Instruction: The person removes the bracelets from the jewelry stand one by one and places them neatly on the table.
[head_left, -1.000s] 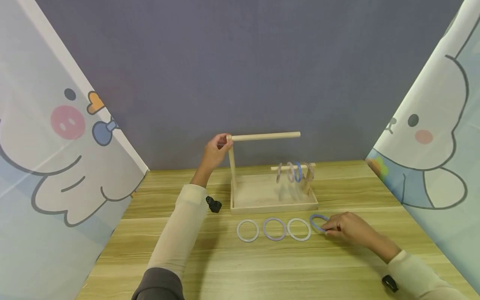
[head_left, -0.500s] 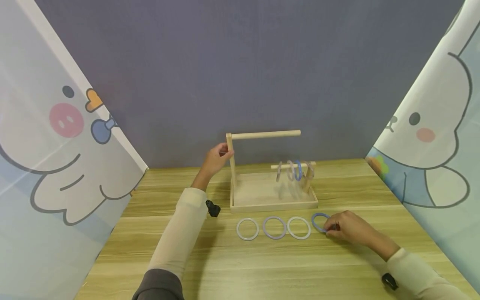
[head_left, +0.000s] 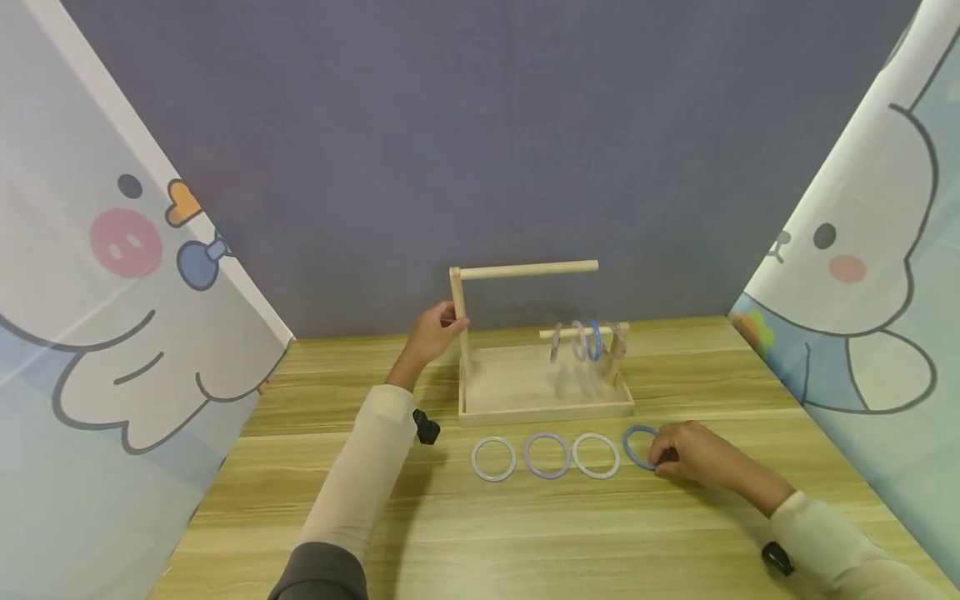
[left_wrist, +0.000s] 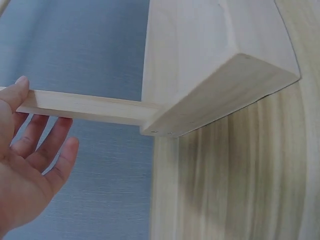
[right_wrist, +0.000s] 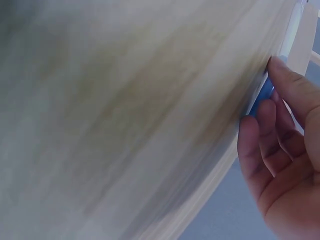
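The person's left hand (head_left: 431, 336) held the tall upright (head_left: 458, 296) of a wooden bangle stand (head_left: 547, 415), thumb on one face and fingertips on the other. A second earlier it had been at the top of that post, by the upper bar (head_left: 528, 271); now it was lower, and the post's top end showed bare. In the left wrist view the outer fingers were spread below the wood.

The right hand (head_left: 692, 451) pinched the near right edge of a blue bangle (head_left: 638, 428) between thumb and fingertips. That bangle was on the wood-grain table (head_left: 525, 542), in front of the tray's right corner, at the right end of a row. It showed as a rounder oval than a second earlier, when it looked more tilted. The other three in the row, a left white bangle (head_left: 493, 479), a lilac bangle (head_left: 547, 476) and a right white bangle (head_left: 596, 476), lay flat where they had been, the last two just beside each other.

On the stand's lower bar (head_left: 567, 333), a blue hanging bangle (head_left: 597, 343) and three paler hanging bangles (head_left: 556, 343) were unchanged.
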